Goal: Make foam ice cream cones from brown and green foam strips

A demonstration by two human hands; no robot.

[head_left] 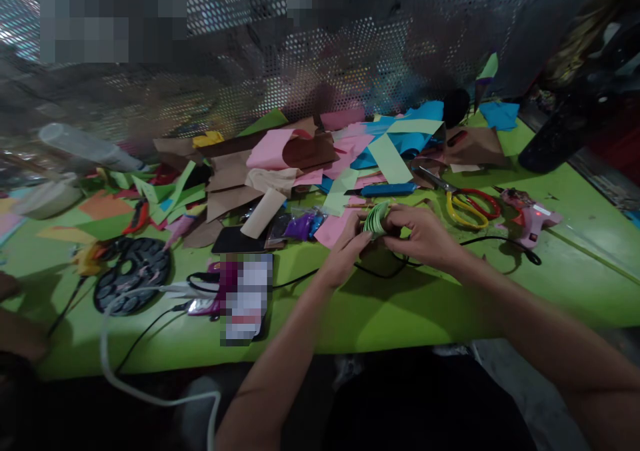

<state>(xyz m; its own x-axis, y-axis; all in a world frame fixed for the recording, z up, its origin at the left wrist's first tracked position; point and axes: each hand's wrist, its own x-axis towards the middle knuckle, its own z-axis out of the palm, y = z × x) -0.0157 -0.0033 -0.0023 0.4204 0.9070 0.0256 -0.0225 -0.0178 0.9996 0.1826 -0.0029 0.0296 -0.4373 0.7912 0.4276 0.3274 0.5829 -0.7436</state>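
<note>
Between my hands, above the green table (425, 311), is a small stack of green paper pieces (375, 220), fanned at the edge. My left hand (345, 251) grips the stack from its left side, thumb in front. My right hand (420, 234) is at the stack's right side with its fingers bent and pressed together; whether it pinches the paper too is hard to make out. A black cable (380, 274) runs on the table below them. To the right lie scissors (467, 208) with red and yellow handles and a pink glue gun (534, 224).
Coloured paper and felt scraps (300, 148) are heaped along the perforated metal screen (320, 58). A blue cutter (387, 190) lies before them. Leftward are a phone (247, 298), a black round palette (133, 274) and a white cable (105, 344). A dark bottle (547, 134) stands at right.
</note>
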